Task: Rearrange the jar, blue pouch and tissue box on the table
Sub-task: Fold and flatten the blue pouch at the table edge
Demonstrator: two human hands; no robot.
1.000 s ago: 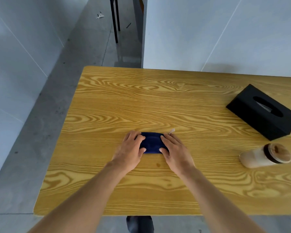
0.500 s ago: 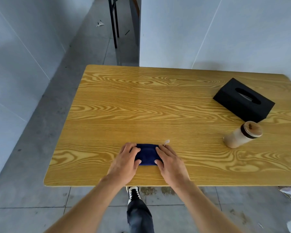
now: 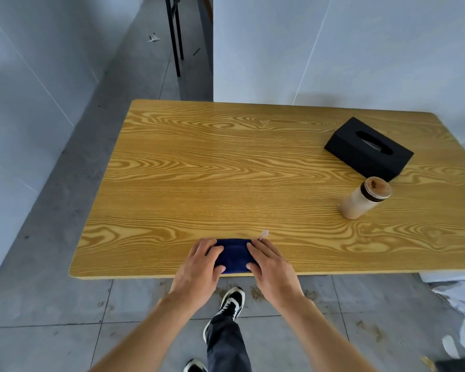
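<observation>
The blue pouch lies flat at the near edge of the wooden table, with a small pale tag sticking out at its far right corner. My left hand grips its left end and my right hand grips its right end. A black tissue box sits at the far right of the table. Just in front of it stands the jar, beige with a dark band and a wooden lid.
White partition walls stand behind and to the left of the table. Black furniture legs rise on the floor behind. My leg and shoe show below the table's near edge. White crumpled material lies on the floor at right.
Both hands have drawn the pouch toward me, from the table's middle front to its near edge. The view has pulled back, and the floor and my feet have come into sight.
</observation>
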